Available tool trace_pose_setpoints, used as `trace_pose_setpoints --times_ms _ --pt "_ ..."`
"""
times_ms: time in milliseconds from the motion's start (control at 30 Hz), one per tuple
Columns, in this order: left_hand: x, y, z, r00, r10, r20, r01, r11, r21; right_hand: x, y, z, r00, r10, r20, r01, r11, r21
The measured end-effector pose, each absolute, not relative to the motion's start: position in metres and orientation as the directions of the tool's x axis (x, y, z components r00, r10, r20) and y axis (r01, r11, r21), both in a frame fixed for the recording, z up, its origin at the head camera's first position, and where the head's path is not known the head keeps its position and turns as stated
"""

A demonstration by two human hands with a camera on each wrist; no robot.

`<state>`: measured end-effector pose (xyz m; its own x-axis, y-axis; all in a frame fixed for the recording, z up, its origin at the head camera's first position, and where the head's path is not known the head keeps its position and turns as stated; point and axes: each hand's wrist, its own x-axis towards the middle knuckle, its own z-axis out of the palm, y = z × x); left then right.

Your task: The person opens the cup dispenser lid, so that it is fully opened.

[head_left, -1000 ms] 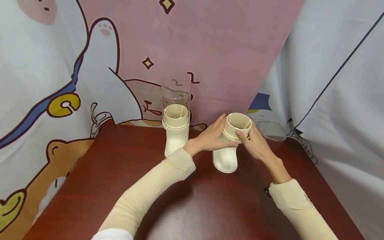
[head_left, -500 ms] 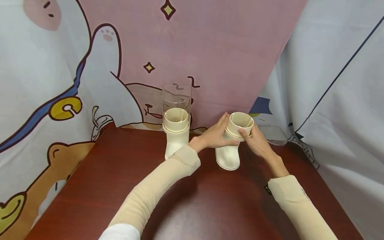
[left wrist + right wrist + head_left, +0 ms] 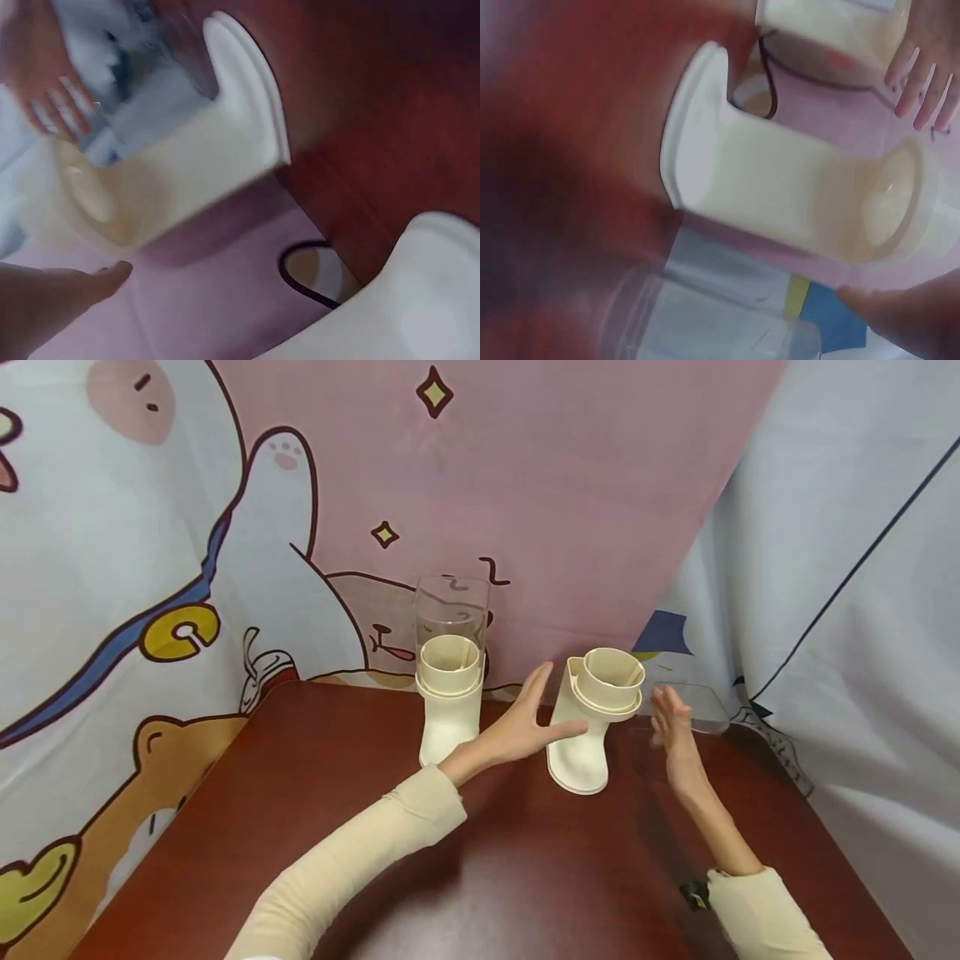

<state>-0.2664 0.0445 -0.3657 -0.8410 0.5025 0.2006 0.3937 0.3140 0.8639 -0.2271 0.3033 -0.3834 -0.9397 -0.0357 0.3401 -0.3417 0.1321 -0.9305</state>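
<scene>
A cream plastic stand (image 3: pixel 581 752), with a round collar on top and a flared foot, is upright on the table (image 3: pixel 510 877). To its left is my left hand (image 3: pixel 517 727), thumb and fingers spread, holding nothing. My right hand (image 3: pixel 684 747) hovers on the other side, apart from the collar, its fingers loosely extended. The right wrist view shows the same stand (image 3: pixel 772 187) from the side, with a thumb close below its collar. Further left is a matching cream stand (image 3: pixel 450 722), with a clear plastic container (image 3: pixel 452 602) rising behind its collar.
Beyond my right hand stands another clear container (image 3: pixel 701 706), seen closer as a see-through container (image 3: pixel 727 322) in the right wrist view. A printed cloth (image 3: pixel 570 510) hangs right behind the table's back edge. White cloth (image 3: pixel 862 693) borders the right side.
Both hands have let go of the right-hand stand. My right hand has drawn away to the right, my left slightly to the left. The stand remains upright.
</scene>
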Motion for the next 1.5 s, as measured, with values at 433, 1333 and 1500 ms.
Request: trace_pose_setpoints --times_ms 433,1333,1500 --pt "-0.142 -0.027 -0.388 -0.887 0.222 0.405 0.401 -0.063 0.914 -0.161 0.252 -0.386 -0.903 0.165 0.397 -0.414 -0.090 -0.906" --pt "-0.149 -0.086 -0.409 -0.937 0.076 0.341 0.340 -0.025 0.940 -0.169 0.166 -0.392 -0.930 -0.054 0.362 -0.363 0.006 -0.932" --pt "-0.169 -0.098 -0.416 -0.960 0.035 0.280 0.280 -0.003 0.960 -0.191 0.148 -0.392 -0.925 -0.064 0.374 -0.376 0.018 -0.926"
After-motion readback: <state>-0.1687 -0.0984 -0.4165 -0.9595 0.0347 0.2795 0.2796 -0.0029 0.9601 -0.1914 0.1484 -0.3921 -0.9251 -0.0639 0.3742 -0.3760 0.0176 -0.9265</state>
